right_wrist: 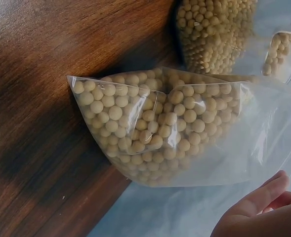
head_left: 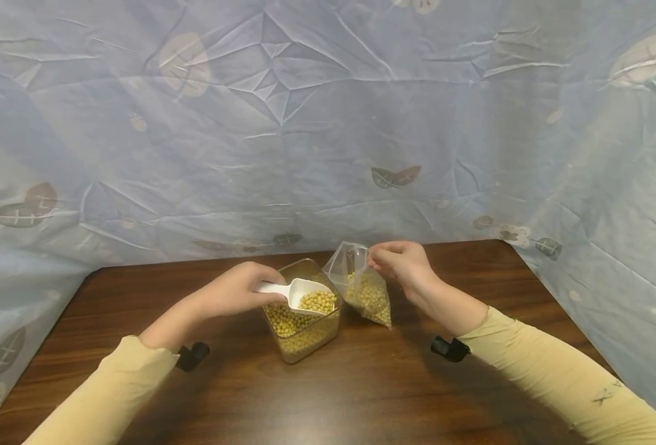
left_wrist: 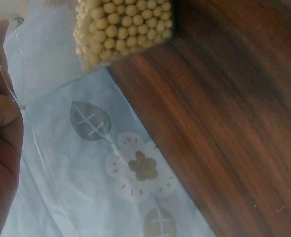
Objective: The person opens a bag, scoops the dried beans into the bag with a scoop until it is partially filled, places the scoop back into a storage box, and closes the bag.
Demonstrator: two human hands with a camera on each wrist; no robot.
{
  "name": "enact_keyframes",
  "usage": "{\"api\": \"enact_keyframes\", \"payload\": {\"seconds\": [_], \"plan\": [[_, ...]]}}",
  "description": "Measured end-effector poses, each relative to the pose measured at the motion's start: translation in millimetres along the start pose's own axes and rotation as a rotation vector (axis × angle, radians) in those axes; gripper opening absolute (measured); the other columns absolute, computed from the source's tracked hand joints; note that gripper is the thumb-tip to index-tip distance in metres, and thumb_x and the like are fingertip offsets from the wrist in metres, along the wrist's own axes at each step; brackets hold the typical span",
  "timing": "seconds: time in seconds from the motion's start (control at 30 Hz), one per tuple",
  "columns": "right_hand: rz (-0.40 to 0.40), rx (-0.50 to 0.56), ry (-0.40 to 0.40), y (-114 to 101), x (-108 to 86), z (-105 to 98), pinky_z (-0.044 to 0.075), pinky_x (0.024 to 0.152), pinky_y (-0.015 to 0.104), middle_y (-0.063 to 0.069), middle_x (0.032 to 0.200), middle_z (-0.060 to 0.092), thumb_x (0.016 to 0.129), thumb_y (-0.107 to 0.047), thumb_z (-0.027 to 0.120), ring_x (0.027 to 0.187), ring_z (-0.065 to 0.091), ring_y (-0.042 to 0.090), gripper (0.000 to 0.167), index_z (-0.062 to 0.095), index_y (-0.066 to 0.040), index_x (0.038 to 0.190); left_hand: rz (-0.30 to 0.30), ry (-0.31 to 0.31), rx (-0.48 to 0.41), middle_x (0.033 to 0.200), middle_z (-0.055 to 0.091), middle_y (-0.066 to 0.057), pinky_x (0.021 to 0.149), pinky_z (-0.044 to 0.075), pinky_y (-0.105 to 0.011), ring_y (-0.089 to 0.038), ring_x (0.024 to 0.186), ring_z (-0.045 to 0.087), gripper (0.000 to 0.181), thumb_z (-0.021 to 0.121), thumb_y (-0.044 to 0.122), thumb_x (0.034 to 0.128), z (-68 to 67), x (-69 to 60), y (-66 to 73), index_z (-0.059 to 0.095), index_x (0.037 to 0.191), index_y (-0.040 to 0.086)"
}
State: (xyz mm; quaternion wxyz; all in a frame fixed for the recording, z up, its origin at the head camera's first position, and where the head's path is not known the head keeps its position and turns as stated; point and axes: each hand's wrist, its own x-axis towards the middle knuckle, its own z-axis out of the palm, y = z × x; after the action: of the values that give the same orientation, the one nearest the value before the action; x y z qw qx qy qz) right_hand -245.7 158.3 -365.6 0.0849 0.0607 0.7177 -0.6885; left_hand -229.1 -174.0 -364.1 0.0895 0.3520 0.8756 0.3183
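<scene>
My left hand [head_left: 243, 289] grips the handle of a white scoop [head_left: 299, 292]. Soybeans [head_left: 318, 301] lie in the scoop, which is just above a clear rectangular container [head_left: 309, 343] holding more soybeans. On the right, my right hand [head_left: 408, 266] pinches the upper edge of a clear plastic bag [head_left: 369, 296]. Soybeans fill the lower part of that bag, as the right wrist view shows, and its mouth gapes toward the scoop. In the left wrist view only part of the left hand [left_wrist: 2, 133] appears, beside the container's beans [left_wrist: 125, 24].
Everything rests on a dark brown wooden table [head_left: 350, 395]. A pale blue cloth [head_left: 317, 154] with leaf and flower prints hangs behind the table and along its sides. Black wrist devices [head_left: 450, 349] sit under both forearms.
</scene>
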Motion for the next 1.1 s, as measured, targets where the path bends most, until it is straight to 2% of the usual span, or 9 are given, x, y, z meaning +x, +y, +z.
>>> {"api": "enact_keyframes", "payload": {"seconds": [0.2, 0.4, 0.67, 0.9, 1.1], "plan": [[0.001, 0.001, 0.003, -1, 0.0, 0, 0.058, 0.070, 0.012, -0.008, 0.073, 0.073, 0.103, -0.002, 0.062, 0.070, 0.072, 0.000, 0.029, 0.064, 0.018, 0.124, -0.008, 0.039, 0.002, 0.104, 0.081, -0.004, 0.089, 0.059, -0.034, -0.016, 0.097, 0.074, 0.018, 0.077, 0.020, 0.0977, 3.7, -2.9, -0.1, 0.079, 0.109, 0.005], [-0.011, -0.002, 0.000, -1, -0.4, 1, 0.058, 0.071, 0.012, -0.008, 0.073, 0.073, 0.103, -0.002, 0.062, 0.070, 0.072, 0.000, 0.026, 0.066, 0.017, 0.121, -0.016, 0.067, -0.008, 0.102, 0.081, -0.001, 0.087, 0.058, -0.031, -0.011, 0.094, 0.071, 0.016, 0.077, 0.020, 0.0976, 4.2, -6.6, -2.2, 0.079, 0.108, 0.008], [-0.004, 0.027, -0.005, -1, 0.3, 1, 0.059, 0.069, 0.012, -0.007, 0.072, 0.073, 0.102, 0.001, 0.061, 0.068, 0.072, 0.001, 0.021, 0.068, 0.014, 0.116, -0.037, 0.098, -0.020, 0.102, 0.080, -0.004, 0.085, 0.058, -0.028, -0.009, 0.090, 0.070, 0.018, 0.078, 0.018, 0.0966, 4.1, -11.2, -2.5, 0.079, 0.110, 0.006], [-0.001, 0.022, -0.001, -1, 0.7, 0, 0.059, 0.070, 0.012, -0.007, 0.073, 0.073, 0.102, 0.000, 0.060, 0.069, 0.072, 0.001, 0.024, 0.066, 0.016, 0.120, -0.030, 0.136, -0.029, 0.099, 0.079, -0.003, 0.080, 0.055, -0.026, -0.006, 0.086, 0.065, 0.016, 0.078, 0.017, 0.0967, 6.4, -15.3, -4.0, 0.079, 0.108, 0.006], [-0.019, 0.032, -0.010, -2, 0.7, 1, 0.059, 0.072, 0.013, -0.005, 0.076, 0.073, 0.102, 0.001, 0.060, 0.070, 0.073, 0.002, 0.025, 0.066, 0.018, 0.120, -0.045, 0.157, -0.071, 0.103, 0.080, -0.006, 0.081, 0.056, -0.026, -0.007, 0.088, 0.067, 0.018, 0.076, 0.014, 0.0976, 5.7, -16.4, -3.7, 0.079, 0.112, 0.004]]}}
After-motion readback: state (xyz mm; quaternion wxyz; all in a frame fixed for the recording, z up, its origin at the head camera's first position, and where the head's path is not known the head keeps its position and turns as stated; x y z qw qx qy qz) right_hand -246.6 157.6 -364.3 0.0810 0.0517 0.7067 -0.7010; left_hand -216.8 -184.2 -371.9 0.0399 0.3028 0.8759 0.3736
